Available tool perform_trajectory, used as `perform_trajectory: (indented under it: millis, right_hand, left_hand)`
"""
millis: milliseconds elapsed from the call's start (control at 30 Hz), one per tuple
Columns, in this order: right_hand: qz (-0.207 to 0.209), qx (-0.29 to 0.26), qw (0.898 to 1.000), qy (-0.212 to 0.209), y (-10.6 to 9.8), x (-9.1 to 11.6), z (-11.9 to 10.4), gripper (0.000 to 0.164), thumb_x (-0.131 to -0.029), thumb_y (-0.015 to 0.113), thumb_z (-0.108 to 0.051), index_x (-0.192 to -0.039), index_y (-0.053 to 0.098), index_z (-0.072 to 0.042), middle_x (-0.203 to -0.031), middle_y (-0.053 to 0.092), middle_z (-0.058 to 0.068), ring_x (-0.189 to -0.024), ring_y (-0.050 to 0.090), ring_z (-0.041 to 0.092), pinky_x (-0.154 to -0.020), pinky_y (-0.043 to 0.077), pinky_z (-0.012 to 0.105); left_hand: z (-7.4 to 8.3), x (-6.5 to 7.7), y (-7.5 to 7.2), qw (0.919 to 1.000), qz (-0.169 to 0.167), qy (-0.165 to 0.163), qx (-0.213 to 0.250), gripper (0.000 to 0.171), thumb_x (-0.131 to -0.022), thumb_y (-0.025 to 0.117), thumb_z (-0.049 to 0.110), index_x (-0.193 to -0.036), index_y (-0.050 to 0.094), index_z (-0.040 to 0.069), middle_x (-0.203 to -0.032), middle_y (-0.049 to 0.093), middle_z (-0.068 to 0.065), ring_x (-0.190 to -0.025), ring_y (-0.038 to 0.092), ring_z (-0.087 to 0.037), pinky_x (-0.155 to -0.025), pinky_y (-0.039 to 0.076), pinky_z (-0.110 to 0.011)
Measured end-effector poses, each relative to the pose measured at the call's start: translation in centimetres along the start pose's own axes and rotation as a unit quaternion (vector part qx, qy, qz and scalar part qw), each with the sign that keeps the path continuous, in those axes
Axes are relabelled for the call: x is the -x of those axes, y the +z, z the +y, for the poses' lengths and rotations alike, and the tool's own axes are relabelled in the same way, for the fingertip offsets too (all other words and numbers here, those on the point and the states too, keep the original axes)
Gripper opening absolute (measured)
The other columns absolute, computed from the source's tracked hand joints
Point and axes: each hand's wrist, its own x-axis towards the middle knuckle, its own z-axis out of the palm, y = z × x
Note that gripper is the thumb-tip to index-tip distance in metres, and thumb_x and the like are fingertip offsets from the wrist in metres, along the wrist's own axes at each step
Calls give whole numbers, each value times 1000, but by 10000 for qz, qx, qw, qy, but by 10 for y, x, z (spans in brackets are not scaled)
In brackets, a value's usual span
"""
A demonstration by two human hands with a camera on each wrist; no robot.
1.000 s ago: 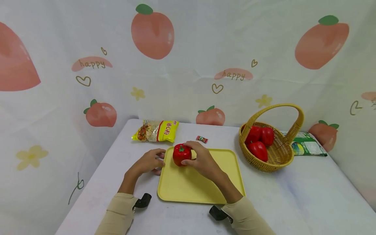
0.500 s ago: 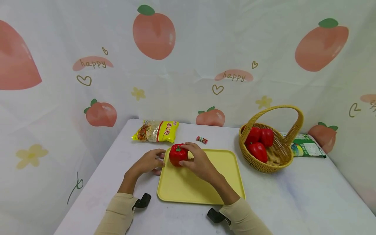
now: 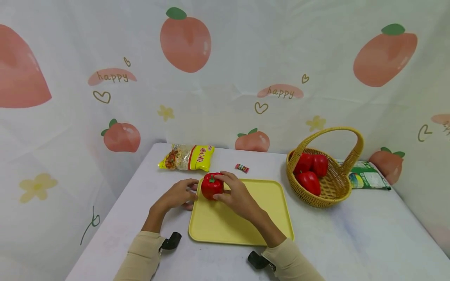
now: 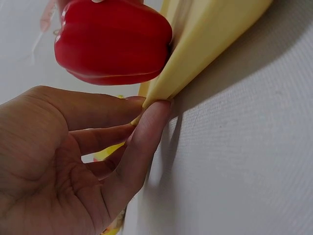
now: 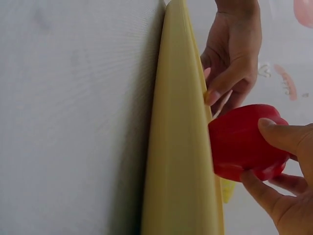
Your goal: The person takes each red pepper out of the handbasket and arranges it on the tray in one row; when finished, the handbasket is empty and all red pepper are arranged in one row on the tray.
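Red pepper, shifted leftward, right hand gripping it, left hand pinching tray

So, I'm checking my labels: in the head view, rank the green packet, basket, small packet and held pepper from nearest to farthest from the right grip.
1. Held pepper: in the right grip.
2. Small packet: beyond the tray's far edge.
3. Basket: off to the right.
4. Green packet: farther right, partly behind the basket.
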Motion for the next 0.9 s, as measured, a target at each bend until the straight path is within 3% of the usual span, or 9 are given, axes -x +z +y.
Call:
perform_trajectory:
  millis: [900]
  right_hand:
    - [-28, 326, 9995, -22, 2, 0, 1, 70, -91, 82, -10, -154, 53, -12, -165, 43, 13, -149, 47, 33, -98, 61, 39]
  left_hand:
    - [-1, -1, 2, 10000, 61, -8, -36, 67, -87, 71, 4, -151, 52, -2, -131, 62, -18, -103, 67, -25, -71, 67, -36]
